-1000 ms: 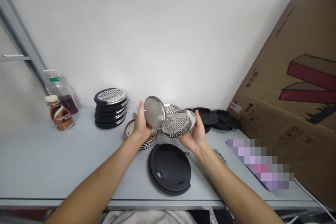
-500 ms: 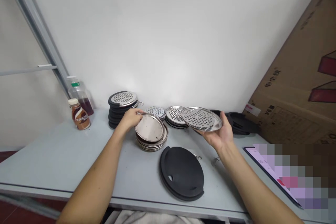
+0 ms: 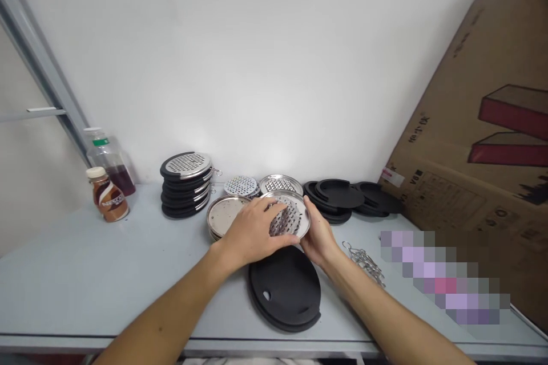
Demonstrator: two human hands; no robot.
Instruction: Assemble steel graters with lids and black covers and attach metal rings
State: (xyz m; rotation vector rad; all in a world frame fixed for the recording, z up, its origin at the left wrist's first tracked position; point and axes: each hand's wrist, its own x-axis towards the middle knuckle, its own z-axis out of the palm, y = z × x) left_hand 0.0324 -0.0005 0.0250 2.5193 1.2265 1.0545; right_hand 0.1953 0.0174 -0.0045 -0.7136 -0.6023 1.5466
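Note:
My right hand grips the right edge of a round metal grater disc, its thumb along the rim and its fingers underneath. Across the disc's left and front side lies my left hand, thumb and fingers closed on it. Whether a plain plate lies under the disc, I cannot tell. A stack of plain round metal plates stands partly behind my left hand. Below both hands, a black round holder with a small hole and raised rim rests on the table.
At the back are assembled black-rimmed graters, loose grater discs and more black holders. Metal hooks lie right of my right hand. Two bottles stand left; a cardboard box leans at right.
My right hand has brought the grater disc left and down, above the black holder. My left hand has moved from the plate stack rightward onto the disc. The view has shifted slightly.

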